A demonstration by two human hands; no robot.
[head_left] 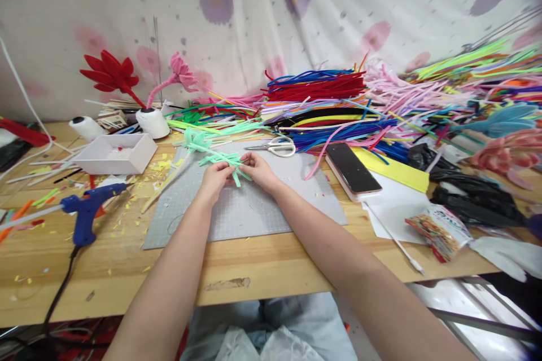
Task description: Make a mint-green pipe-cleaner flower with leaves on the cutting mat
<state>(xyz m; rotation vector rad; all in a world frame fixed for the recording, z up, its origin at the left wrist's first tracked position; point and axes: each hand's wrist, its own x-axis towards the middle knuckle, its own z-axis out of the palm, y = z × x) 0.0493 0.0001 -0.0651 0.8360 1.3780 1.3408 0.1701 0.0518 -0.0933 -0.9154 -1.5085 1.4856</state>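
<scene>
Currently, a bundle of mint-green stems [218, 156] is held over the far part of the grey mat [271, 217]. Its near side is pinched by the closed fingertips of the left hand [217, 179]; its right end is pinched by those of the right hand [259, 172]. The long axis is set roughly left to right, with most of the length extended far-left, nearer the left hand.

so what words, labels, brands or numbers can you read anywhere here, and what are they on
None can be read with certainty.
Printed packet: lettering too small and blurred to read.
Grey mat: grid lines show; any numbers are too faint to read.
Phone: dark screen, no readable text.
</scene>
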